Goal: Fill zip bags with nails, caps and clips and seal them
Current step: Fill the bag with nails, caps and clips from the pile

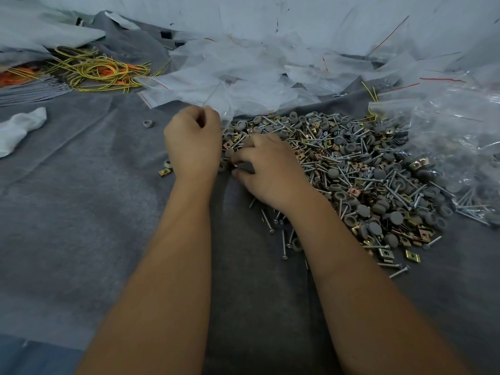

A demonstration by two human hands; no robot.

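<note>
A big heap of silver screws, grey round caps and brass clips [359, 169] lies on grey cloth [81, 212] at centre right. My left hand [193, 142] is fisted at the heap's left edge, its fingers curled round the edge of a clear zip bag [216, 101]. My right hand [267, 171] lies on the heap just beside it, fingers curled and pinching small grey parts; what exactly it holds is hidden. A pile of empty clear zip bags with red seal lines [270, 69] lies behind the heap.
Filled clear bags [454, 136] lie at the right. Yellow and orange wires [94, 69] and grey rods [32, 90] sit at the far left, with a white rag [19, 128] below them. Loose screws [284, 239] and clips [412, 255] are scattered near my right forearm.
</note>
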